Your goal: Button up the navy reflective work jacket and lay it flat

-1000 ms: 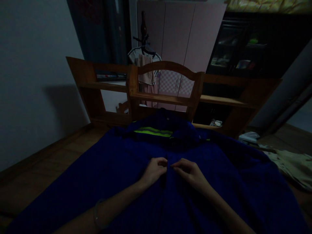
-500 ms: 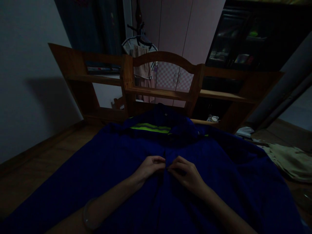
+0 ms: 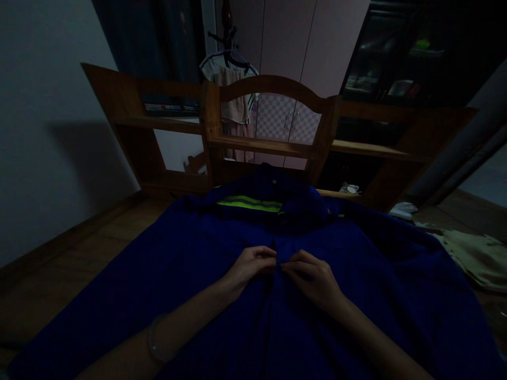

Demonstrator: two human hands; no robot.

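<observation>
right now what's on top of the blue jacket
Left hand, right hand and forearms, over the front of the blue jacket. The front under them is covered, as is anything beneath the jacket.

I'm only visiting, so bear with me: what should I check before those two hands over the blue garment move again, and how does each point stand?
1. Left hand at the garment's front seam: ok.
2. Right hand opposite it, just across the seam: ok.
3. Fingers gripping cloth firmly: cannot tell, too dark.
4. Collar at the far end, toward the wooden shelving: ok.
5. Front edges fastened between the hands: cannot tell.
6. Light good enough for close work: not ok, the picture is dim.
</observation>
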